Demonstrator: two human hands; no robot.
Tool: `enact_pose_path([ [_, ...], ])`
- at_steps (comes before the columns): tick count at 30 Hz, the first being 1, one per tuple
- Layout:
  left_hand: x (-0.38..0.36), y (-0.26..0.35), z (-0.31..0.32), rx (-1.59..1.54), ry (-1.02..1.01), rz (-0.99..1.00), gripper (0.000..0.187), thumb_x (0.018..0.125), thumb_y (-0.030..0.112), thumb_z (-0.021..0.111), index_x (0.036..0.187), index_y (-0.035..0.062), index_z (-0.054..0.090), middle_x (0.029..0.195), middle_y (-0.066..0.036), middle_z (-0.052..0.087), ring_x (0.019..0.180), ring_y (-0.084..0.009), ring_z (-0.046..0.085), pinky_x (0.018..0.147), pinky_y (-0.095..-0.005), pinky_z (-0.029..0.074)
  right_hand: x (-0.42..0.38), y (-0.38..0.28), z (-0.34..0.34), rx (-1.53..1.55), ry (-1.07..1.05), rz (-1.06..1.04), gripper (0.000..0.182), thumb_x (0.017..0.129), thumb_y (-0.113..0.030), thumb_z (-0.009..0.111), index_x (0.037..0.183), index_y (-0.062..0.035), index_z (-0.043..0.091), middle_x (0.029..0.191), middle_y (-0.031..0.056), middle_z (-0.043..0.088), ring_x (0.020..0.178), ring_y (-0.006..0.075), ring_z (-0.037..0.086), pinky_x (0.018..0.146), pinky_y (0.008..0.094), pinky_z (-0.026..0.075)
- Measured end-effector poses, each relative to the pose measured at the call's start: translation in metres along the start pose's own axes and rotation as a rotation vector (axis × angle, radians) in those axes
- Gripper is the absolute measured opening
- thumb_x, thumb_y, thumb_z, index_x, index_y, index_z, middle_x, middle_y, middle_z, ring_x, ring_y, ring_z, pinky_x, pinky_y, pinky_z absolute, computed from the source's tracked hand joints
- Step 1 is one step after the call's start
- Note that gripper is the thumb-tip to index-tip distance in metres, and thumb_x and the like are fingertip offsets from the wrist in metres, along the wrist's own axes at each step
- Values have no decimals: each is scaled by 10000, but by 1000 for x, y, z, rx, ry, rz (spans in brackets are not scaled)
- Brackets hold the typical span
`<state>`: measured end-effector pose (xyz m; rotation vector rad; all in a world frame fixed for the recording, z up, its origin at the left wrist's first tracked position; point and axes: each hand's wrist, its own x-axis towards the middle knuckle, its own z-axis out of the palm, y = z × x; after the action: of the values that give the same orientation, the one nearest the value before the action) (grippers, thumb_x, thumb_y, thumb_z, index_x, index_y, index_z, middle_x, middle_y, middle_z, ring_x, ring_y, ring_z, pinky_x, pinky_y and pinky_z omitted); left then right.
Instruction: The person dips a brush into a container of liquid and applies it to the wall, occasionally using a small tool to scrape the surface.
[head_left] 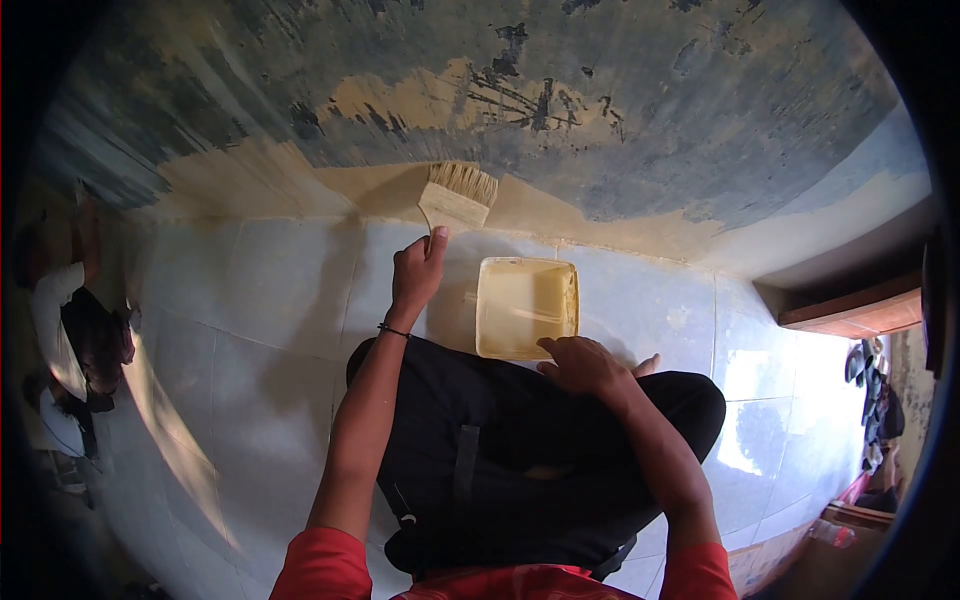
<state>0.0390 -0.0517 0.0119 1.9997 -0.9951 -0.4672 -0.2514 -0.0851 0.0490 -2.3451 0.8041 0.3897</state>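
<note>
My left hand (418, 270) is closed round the handle of a wide flat brush (457, 203). Its pale bristles point up and touch or nearly touch the lower part of the wall (400, 185), which is cream there and patchy dark grey above. On the tiled floor in front of my legs stands a square tub (527, 305) with cream liquid in it. My right hand (583, 366) is at the tub's near right corner, its fingers bent against the rim; part of the grip is hidden.
Two people (75, 320) are at the far left by the wall. A wooden ledge (865, 308) juts out at the right. Beyond it are dark piled items (872, 385) and a plastic bottle (832, 533). My crossed legs (520, 420) rest on the pale tiles.
</note>
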Motion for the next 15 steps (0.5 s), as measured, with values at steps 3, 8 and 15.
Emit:
enact_pose_path([
  [3, -2, 4, 2, -5, 51, 52, 570, 950, 457, 493, 668, -36, 542, 562, -213, 507, 505, -353, 489, 532, -404, 422, 0, 0, -1, 2, -12, 5, 417, 873, -295, 573, 1198, -33, 561, 976, 221, 663, 969, 372, 632, 858, 466, 489],
  [8, -3, 7, 2, 2, 73, 95, 560, 951, 452, 496, 680, -35, 548, 559, -207, 508, 500, -352, 487, 520, -398, 419, 2, 2, 1, 7, -17, 2, 424, 875, -299, 570, 1203, -32, 557, 980, 223, 662, 970, 373, 631, 859, 466, 488],
  [15, 0, 8, 7, -75, 179, 159, 549, 969, 463, 469, 661, 12, 522, 495, -46, 472, 475, -126, 472, 483, -313, 401, -1, -6, -11, 12, -128, 70, 476, 911, -321, 534, 1302, -52, 498, 1115, 217, 628, 1072, 371, 585, 951, 456, 439],
])
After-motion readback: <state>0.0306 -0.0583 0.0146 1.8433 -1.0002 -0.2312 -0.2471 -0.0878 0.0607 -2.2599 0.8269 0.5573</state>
